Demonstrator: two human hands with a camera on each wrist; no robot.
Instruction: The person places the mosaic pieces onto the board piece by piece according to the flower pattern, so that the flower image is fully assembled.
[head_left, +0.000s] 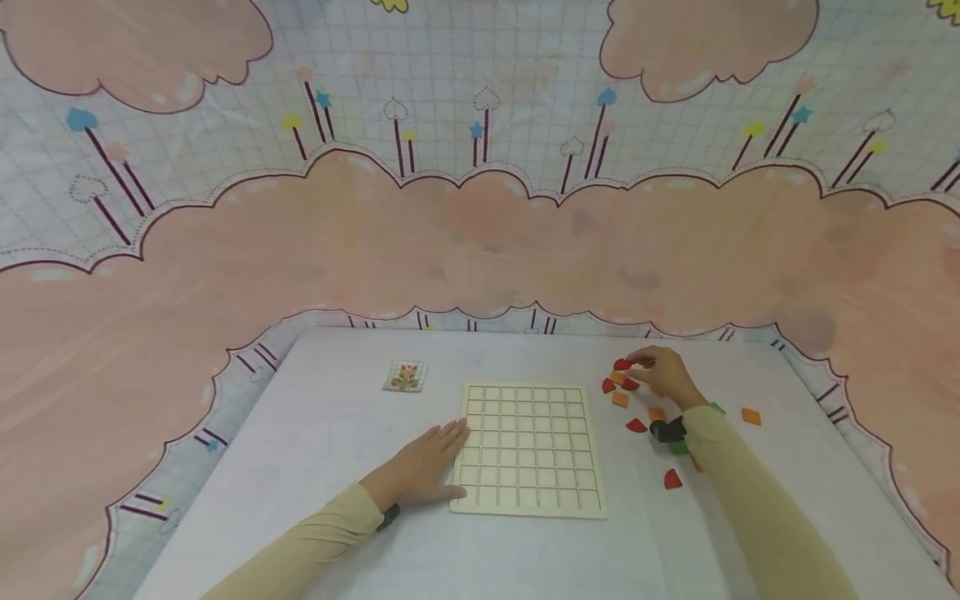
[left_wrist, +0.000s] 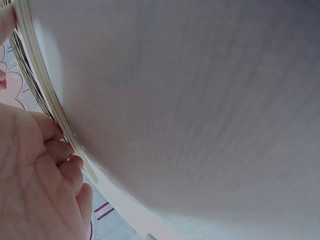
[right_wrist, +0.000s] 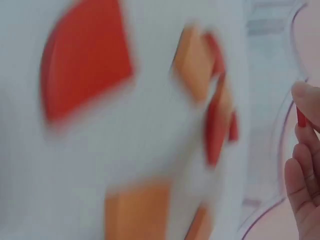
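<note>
Beige sleeve (head_left: 761, 500) nearest, right fingers (right_wrist: 306, 138) pinch a thin, solid-red piece (right_wrist: 301, 118)

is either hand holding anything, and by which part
The right hand pinches a red piece; by which part can't be told, it's mostly covered.

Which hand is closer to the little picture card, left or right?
Left. The left hand touches the grid board, below the card in the head view; the right hand pinches a red piece, far to the card's right.
</note>
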